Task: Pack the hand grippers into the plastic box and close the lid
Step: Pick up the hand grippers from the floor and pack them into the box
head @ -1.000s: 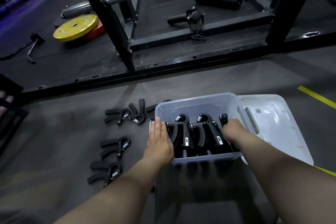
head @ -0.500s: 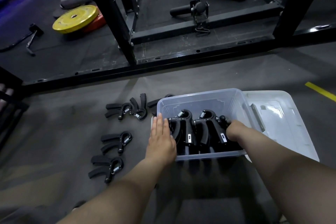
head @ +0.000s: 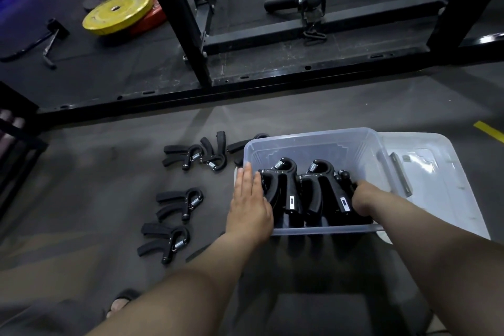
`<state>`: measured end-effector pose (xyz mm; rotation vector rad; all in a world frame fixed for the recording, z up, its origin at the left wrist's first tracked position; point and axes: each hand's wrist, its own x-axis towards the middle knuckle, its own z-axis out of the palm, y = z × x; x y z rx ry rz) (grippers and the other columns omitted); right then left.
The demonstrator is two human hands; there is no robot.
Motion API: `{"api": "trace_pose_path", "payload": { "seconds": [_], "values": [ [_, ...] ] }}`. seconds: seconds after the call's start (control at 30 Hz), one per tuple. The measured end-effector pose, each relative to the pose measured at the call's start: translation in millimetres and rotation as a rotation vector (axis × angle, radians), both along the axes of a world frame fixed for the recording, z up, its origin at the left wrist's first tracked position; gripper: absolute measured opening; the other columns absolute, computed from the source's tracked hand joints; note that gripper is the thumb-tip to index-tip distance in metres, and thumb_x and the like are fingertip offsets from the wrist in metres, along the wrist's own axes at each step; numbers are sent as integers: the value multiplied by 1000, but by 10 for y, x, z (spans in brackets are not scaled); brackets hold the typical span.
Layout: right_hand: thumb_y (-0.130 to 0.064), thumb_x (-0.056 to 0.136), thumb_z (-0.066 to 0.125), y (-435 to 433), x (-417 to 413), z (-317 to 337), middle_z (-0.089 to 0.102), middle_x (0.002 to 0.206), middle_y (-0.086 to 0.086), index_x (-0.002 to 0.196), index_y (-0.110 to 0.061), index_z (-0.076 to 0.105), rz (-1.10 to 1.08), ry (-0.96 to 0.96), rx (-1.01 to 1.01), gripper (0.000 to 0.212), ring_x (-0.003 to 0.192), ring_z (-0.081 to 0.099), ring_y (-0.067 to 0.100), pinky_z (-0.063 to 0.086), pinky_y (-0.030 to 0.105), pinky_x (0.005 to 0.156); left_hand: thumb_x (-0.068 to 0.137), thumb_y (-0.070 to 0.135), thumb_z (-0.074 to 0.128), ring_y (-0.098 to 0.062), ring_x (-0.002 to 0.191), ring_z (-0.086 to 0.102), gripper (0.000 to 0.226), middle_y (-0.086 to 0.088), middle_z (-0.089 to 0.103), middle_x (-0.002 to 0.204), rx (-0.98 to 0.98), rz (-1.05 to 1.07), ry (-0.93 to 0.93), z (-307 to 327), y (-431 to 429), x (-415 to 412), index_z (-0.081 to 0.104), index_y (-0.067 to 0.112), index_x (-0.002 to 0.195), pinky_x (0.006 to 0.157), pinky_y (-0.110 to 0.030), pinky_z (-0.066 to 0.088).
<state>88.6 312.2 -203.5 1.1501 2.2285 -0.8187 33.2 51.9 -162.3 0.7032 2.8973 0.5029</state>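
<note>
Plastic box (head: 313,230): hand grippers (head: 285,185) noted packed upright inside. Loose grippers (head: 178,203) noted on floor, left of box.
Left hand (head: 249,204) laid flat at box's left wall, fingers (head: 246,176) straight, nothing held.
Right hand (head: 364,195) inside box's right end, its fingers hidden; hold cannot be told.
Grippers judged rigid, light, sprung; best taken round padded handles.

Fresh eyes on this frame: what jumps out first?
The clear plastic box, low and right of centre, holds a row of black hand grippers; the left hand lies flat on its left wall and the right hand reaches inside. Loose grippers lie on the floor to its left, the lid to its right. A yellow weight plate stands out upper left.
</note>
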Motion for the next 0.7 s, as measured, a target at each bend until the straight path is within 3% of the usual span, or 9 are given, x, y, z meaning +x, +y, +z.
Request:
{"api": "trace_pose_path", "payload": {
  "seconds": [0.17,0.27,0.33,0.37,0.4,0.47,0.53,0.6,0.7],
  "values": [
    [-7,80,53,149,17,-136,57,128,20,142,-17,36,-35,7,-144,66,115,57,39,47,48,100,95,17,33,-20,148,-18,62,-5,-15,162,4,-4,8,-38,-9,-7,15,8,154,119,-29,-7],
    [1,83,48,126,60,-100,58,120,24,143,-23,34,-175,71,-305,67,105,62,39,57,47,76,95,16,34,-19,148,-18,63,-3,-14,162,23,8,-4,-52,-5,-10,15,8,154,120,-29,-6],
    [5,90,42,73,69,-6,57,120,26,144,-21,31,-195,82,-337,61,93,62,36,52,36,57,94,16,35,-20,148,-17,63,-4,-13,162,21,14,3,-55,4,-10,16,8,154,118,-28,-7],
    [6,92,40,72,72,-5,57,119,26,143,-21,33,-183,73,-360,58,88,62,34,50,34,55,94,16,35,-21,149,-16,63,-5,-12,163,24,15,11,-55,9,-10,17,8,153,118,-28,-7],
    [6,92,40,76,67,-20,58,118,25,139,-18,37,-176,73,-376,53,87,63,33,52,35,57,94,15,36,-21,149,-15,63,-5,-11,163,27,17,9,-57,12,-10,18,7,153,118,-28,-6],
    [-1,91,44,44,58,0,61,117,22,130,-9,46,-121,25,-287,40,98,63,35,56,43,78,93,15,35,-21,149,-15,63,-5,-11,163,25,23,-11,-53,11,-4,17,8,153,120,-30,-5],
    [-13,90,50,-8,31,4,58,129,20,134,-4,47,57,-58,-76,45,116,57,36,47,40,99,93,15,33,-21,149,-16,63,-5,-12,163,22,22,-16,-51,10,-8,17,8,153,121,-33,-2],
    [-15,92,53,-80,22,71,53,138,17,138,-2,45,198,-141,42,49,126,52,31,41,31,103,92,16,31,-22,148,-18,64,-5,-14,162,1,14,-24,-47,4,-8,15,8,153,122,-35,0],
    [-14,93,49,15,21,13,58,133,15,132,-7,54,215,-131,-27,40,121,56,29,43,33,102,93,15,33,-21,148,-18,64,-4,-15,162,5,24,-49,-35,12,-7,14,8,153,122,-35,0]
  ]
}}
